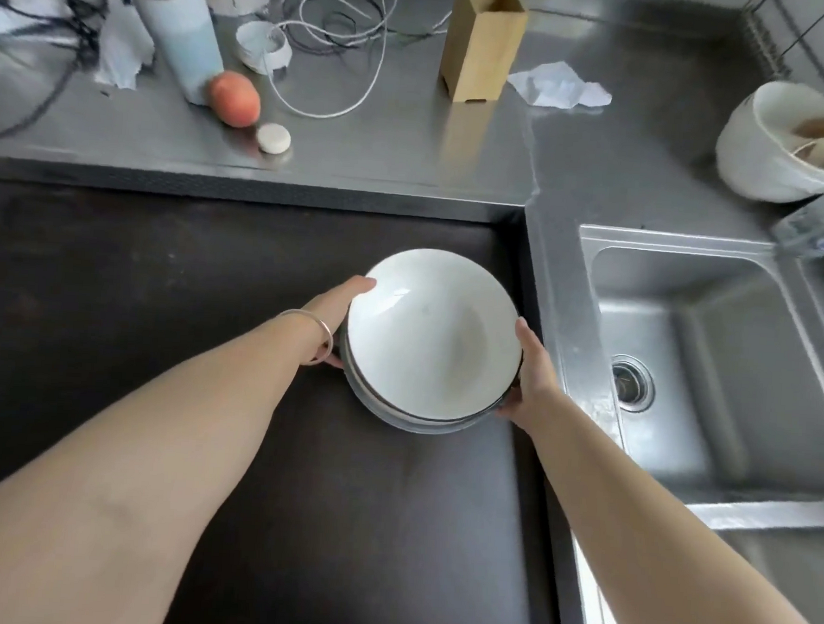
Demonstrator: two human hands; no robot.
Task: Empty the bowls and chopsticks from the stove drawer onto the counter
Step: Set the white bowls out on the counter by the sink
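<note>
A stack of white bowls [434,342] with dark rims is held over the black stove top [157,344], near its right edge. My left hand [335,309] grips the stack's left side, thumb up on the top bowl's rim, fingers hidden underneath. My right hand [532,367] grips the right side the same way. The top bowl is empty. No chopsticks or drawer are in view.
The steel counter [387,132] behind the stove carries a peach [234,99], a small white disc [273,138], a tumbler [179,22], cables, a cardboard box [482,43] and crumpled paper [559,85]. A sink [716,359] lies to the right, tilted white bowls [787,142] behind it.
</note>
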